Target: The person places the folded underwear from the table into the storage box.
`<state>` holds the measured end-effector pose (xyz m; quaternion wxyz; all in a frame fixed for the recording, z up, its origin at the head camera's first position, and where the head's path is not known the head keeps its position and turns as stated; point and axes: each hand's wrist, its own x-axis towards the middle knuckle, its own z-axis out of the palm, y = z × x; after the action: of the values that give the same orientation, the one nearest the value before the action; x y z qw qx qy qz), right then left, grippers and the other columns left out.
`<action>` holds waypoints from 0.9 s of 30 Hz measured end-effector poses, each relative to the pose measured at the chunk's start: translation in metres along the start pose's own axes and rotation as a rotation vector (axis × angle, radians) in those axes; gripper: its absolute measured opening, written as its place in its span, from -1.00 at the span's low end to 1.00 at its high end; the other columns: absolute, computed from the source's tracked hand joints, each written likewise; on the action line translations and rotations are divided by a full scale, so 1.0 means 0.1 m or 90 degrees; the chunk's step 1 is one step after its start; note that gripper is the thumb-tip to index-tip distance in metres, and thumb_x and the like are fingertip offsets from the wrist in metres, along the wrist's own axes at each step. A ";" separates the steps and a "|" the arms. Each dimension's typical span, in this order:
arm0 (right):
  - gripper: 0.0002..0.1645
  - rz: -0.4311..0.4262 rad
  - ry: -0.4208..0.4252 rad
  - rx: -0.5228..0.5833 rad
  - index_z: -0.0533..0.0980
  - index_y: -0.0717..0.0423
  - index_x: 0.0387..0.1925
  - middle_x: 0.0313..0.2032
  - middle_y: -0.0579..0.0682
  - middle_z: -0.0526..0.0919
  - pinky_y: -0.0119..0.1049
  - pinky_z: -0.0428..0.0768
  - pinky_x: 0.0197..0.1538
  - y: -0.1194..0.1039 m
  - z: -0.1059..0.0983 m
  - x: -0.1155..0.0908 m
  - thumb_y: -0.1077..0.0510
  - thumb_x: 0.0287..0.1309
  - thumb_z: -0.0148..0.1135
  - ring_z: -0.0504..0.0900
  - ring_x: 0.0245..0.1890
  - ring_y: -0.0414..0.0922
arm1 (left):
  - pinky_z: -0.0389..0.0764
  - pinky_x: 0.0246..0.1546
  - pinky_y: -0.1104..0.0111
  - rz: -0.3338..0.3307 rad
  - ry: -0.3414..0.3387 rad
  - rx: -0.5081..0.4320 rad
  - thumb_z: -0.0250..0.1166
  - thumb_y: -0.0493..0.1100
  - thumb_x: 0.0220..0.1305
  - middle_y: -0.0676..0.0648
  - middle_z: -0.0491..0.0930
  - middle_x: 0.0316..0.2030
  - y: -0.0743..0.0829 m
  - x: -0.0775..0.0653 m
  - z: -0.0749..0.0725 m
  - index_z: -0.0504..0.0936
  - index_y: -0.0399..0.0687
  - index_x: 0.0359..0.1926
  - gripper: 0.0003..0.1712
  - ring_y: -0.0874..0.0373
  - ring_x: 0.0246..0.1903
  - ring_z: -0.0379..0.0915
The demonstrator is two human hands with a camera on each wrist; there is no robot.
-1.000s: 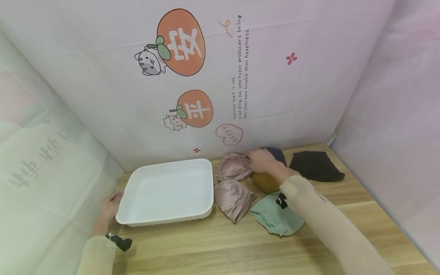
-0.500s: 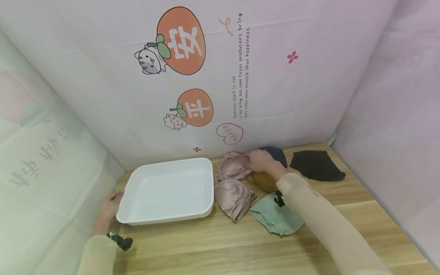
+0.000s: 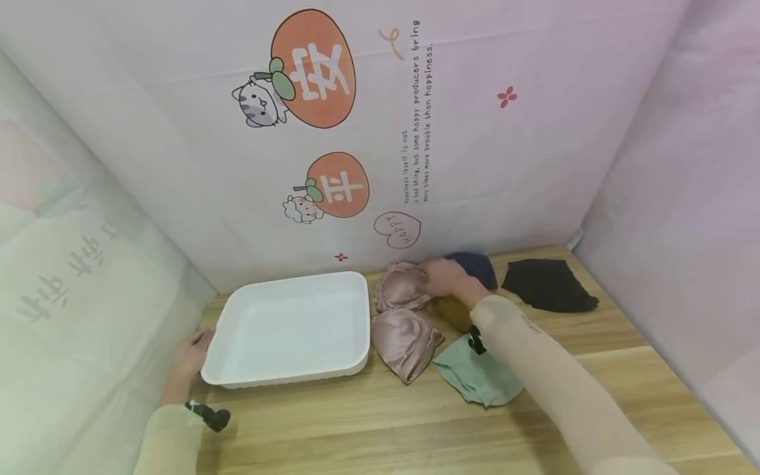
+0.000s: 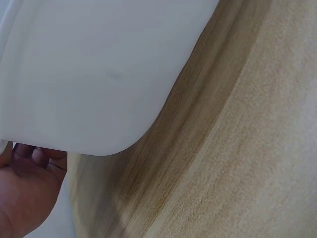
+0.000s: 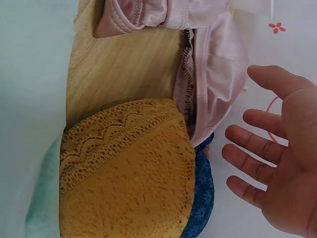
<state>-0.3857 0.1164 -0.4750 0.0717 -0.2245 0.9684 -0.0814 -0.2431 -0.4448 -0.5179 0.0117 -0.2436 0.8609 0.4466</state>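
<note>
Right wrist view: the right hand has fingers loosely spread, a pink bra just beyond them. The left hand grips a white tray by its edge.

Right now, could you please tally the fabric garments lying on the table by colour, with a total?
Pink bra: 1
Mustard garment: 1
Navy garment: 1
Green garment: 1
Black garment: 1
Total: 5

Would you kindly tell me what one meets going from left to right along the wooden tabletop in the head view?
Bare left hand, white rectangular tray, dusty-pink satin bra, mint-green fabric piece, black fabric piece.
</note>
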 end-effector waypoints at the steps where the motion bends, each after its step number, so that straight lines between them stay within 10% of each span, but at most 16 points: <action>1: -0.39 -0.001 -0.005 -0.001 0.49 0.02 0.28 0.15 0.04 0.67 0.12 0.56 0.27 0.00 0.01 0.01 -0.18 0.31 0.18 0.60 0.19 0.09 | 0.16 0.47 -0.19 -0.003 -0.001 0.001 -0.21 0.29 0.54 -0.40 0.12 0.48 0.00 0.00 0.00 0.14 -0.21 0.51 -0.18 -0.38 0.48 -0.01; 27: 0.10 0.038 -0.065 0.036 0.28 -0.09 0.46 0.21 0.11 0.58 0.02 0.58 0.21 -0.01 0.21 0.23 -0.34 -0.08 0.45 0.54 0.14 0.09 | 0.24 0.45 -0.17 -0.007 0.015 -0.023 -0.14 0.31 0.51 -0.39 0.17 0.47 -0.02 0.01 0.02 0.19 -0.19 0.50 -0.17 -0.36 0.46 0.07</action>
<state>-0.4021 0.1024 -0.4975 0.1297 -0.1970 0.9671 -0.0949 -0.2435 -0.4451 -0.5207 -0.0004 -0.2538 0.8515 0.4588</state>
